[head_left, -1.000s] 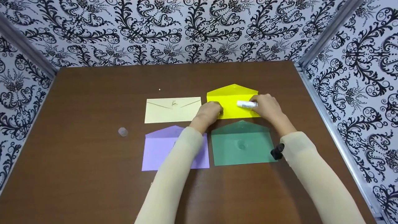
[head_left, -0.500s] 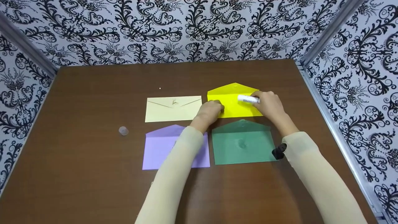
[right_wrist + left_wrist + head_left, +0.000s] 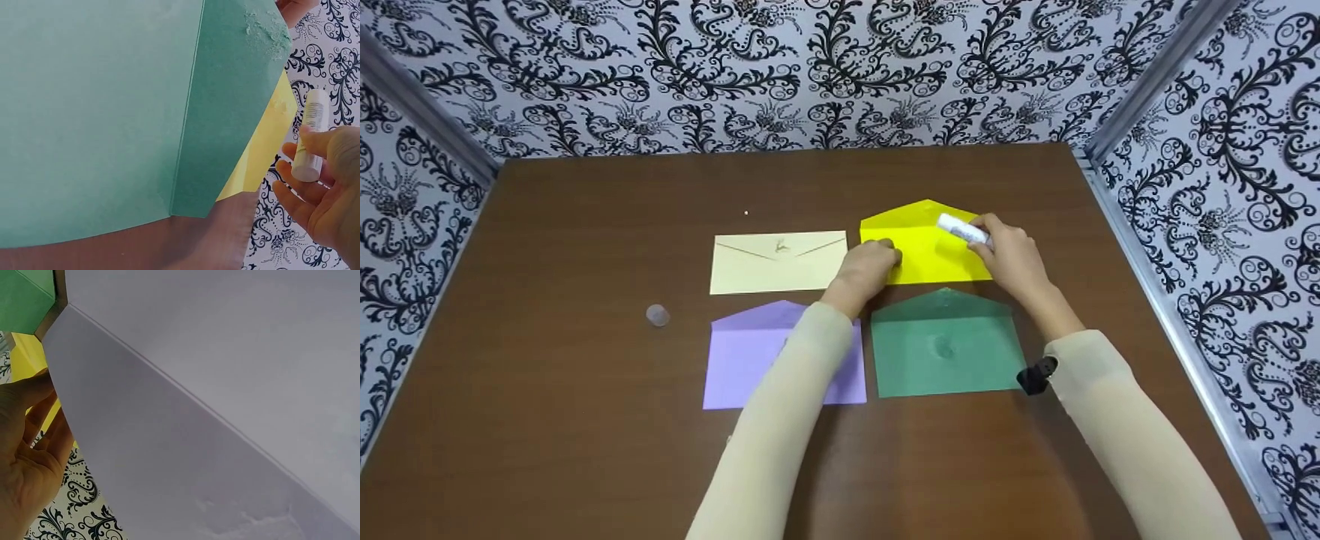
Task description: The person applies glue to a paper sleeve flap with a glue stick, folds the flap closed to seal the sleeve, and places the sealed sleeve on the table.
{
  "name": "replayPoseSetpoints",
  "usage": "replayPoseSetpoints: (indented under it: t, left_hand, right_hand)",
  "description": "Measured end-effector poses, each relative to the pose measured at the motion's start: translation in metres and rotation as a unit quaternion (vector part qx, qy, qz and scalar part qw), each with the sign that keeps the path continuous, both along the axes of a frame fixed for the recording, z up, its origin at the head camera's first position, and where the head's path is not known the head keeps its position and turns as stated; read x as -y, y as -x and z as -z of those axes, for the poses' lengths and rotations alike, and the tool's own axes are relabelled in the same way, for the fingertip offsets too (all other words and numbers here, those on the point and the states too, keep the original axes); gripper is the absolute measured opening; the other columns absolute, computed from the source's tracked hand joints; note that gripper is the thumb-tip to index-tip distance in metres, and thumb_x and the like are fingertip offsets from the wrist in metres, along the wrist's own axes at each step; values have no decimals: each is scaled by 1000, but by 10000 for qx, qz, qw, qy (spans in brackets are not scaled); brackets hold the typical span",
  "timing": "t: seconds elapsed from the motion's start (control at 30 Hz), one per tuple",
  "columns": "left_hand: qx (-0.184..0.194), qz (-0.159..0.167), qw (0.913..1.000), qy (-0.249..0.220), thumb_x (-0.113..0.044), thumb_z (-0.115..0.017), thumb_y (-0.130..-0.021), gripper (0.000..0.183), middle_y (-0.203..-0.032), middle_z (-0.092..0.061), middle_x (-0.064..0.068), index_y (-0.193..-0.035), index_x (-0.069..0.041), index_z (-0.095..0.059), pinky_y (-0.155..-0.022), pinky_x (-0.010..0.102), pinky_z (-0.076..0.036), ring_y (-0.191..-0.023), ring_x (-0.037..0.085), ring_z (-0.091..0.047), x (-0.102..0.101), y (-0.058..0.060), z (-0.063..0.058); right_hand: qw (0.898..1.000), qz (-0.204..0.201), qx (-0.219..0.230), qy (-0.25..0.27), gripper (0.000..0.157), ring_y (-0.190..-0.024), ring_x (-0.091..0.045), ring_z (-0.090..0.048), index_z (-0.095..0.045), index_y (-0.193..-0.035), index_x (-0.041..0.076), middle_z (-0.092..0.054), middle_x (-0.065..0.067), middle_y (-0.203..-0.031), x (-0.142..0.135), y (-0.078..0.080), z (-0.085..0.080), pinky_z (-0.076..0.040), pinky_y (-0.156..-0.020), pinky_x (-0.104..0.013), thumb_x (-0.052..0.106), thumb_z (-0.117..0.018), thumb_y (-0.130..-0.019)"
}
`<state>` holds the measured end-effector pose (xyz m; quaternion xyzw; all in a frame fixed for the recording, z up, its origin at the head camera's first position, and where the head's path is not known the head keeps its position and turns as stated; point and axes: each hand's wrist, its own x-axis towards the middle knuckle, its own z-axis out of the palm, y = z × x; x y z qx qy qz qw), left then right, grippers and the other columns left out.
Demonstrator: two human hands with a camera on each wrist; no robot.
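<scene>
My right hand (image 3: 1016, 255) holds a white glue stick (image 3: 962, 229) between thumb and fingers, over the right part of an unfolded yellow envelope (image 3: 930, 259). In the right wrist view the glue stick (image 3: 315, 121) stands nearly upright in the picture, apart from the envelope's flap. Glue smears show on that yellow flap (image 3: 264, 138) and on the green one (image 3: 242, 90). Curled fingers of my left hand (image 3: 868, 268) hold the yellow envelope at its left edge; the fingertips are partly hidden. In the left wrist view the left hand (image 3: 34, 450) shows behind the purple envelope (image 3: 146, 422).
A closed cream envelope (image 3: 780, 274) lies left of the yellow one. Nearer me are an open-flapped purple envelope (image 3: 735, 371), partly under my left sleeve, and a green envelope (image 3: 945, 367). A small translucent cap (image 3: 658, 315) sits to the left. Patterned walls (image 3: 765, 75) border the brown table (image 3: 547, 420).
The glue stick has tilted, its left end rising toward the yellow flap, as my right hand moved slightly right. My left hand has stayed at the yellow envelope's left edge.
</scene>
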<state>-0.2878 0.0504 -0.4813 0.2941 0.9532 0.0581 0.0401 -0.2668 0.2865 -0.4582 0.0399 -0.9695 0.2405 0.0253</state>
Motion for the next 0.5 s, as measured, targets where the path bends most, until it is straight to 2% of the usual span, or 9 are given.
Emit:
replayPoseSetpoints:
  t: [0.27, 0.5]
  left_hand:
    - [174, -121, 9989, 415, -4, -59, -99, 32, -123, -64, 7, -128, -16, -66, -92, 33, -59, -108, 24, -66, -2, -2, -3]
    - [192, -101, 9979, 603, -4, -59, -98, 37, -128, -60, 9, -135, -13, -59, -93, 36, -60, -113, 25, -62, -5, -1, -4]
  right_hand:
    - [9939, 58, -145, 1092, 41, -111, -36, -49, -50, -136, 2, -59, -25, -131, -5, -4, 8, -55, -96, -52, 15, -62, -99]
    - [9810, 12, -371, 1902, 42, -121, -39, -63, -52, -133, 0, -62, -26, -132, -8, -7, 13, -53, -102, -51, 11, -66, -95]
